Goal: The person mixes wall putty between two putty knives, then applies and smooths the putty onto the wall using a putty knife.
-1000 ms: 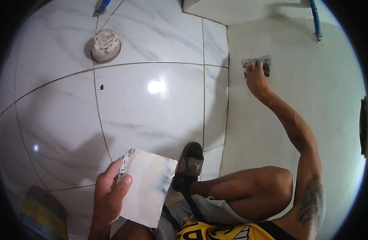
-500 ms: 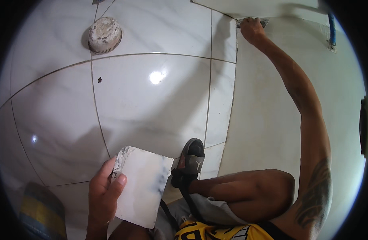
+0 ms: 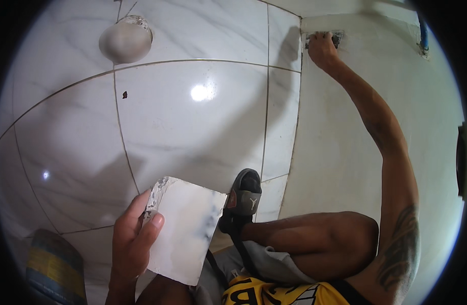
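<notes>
My left hand [image 3: 134, 231] grips a white, roughly square putty board [image 3: 185, 229] by its left edge, thumb on top. The board's upper left corner is crusted and chipped, with grey smudges down its right side. At the far right, my right hand [image 3: 322, 50] is stretched out to the pale wall [image 3: 345, 132], its fingers bent over a flat, grey, stained putty knife [image 3: 338, 37] pressed to the surface. Only part of that blade shows around my fingers.
White marbled tiles [image 3: 192, 132] cover the floor. A round, plaster-crusted tub [image 3: 125, 43] sits at the far left, a small dark flake [image 3: 124, 95] nearer. A dark bucket with a yellow band [image 3: 55, 267] stands at the lower left. A blue pipe [image 3: 424, 38] sticks out at the far right.
My right hand and the putty knife have shifted slightly nearer along the wall. The putty board has risen a little and to the right with my left hand.
</notes>
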Tool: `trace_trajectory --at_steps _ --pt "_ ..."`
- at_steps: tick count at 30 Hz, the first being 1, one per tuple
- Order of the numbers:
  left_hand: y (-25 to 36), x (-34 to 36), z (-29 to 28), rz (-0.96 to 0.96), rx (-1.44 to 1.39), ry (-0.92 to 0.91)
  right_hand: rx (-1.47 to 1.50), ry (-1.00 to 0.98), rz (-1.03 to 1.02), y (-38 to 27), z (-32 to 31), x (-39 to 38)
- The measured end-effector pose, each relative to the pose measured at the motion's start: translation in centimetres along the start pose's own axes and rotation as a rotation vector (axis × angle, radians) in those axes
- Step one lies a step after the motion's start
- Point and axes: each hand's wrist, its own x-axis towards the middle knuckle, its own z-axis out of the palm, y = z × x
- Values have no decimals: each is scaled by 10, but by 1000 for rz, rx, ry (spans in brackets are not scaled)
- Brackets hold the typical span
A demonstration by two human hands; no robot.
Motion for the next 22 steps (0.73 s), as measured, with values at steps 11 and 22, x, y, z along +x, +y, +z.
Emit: trace_trajectory --at_steps 11,22 --pt "-2 -15 6 65 35 -9 -16 -61 -28 -63 -16 -103" --pt "-4 -11 3 53 23 -14 214 237 -36 -25 -56 -66"
